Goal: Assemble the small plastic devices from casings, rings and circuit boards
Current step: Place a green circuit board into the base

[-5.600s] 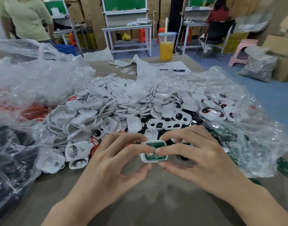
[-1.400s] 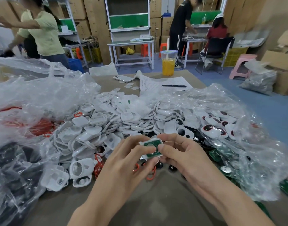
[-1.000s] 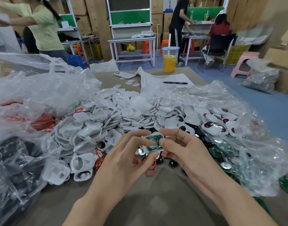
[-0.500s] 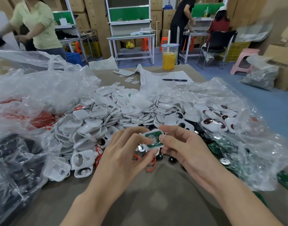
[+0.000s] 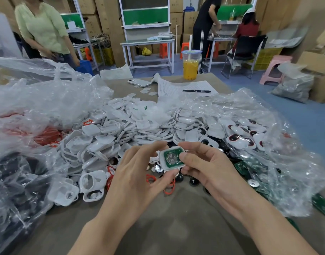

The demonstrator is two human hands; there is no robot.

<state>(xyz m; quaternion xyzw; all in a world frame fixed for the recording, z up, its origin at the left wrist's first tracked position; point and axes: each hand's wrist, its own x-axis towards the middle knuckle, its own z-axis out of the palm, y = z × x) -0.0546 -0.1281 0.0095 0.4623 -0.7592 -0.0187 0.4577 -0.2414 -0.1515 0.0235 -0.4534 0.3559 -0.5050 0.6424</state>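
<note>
1. At the far left, clear plastic bags are heaped on the worktop. Red rings are seen through one; dark parts in a lower bag cannot be identified.
2. A large pile of white casings is spread across the middle of the worktop, beyond both hands.
3. The left hand is released, its fingers spread and lightly curved just beside the held casing's left edge. Only its thumb tip is seen touching the lower edge.
4. The held casing is raised above the worktop between the hands, open face up. A green circuit board with a round metal cell is seated in it.
5. A loose red ring is noted on the worktop below the held casing.
6. The right hand is grasping the held casing, with its thumb pressed on the board's right side and its forefinger over the top edge.
7. At the right, a clear bag covers white devices with dark red windows. Loose green boards lie beside the right hand.
</note>
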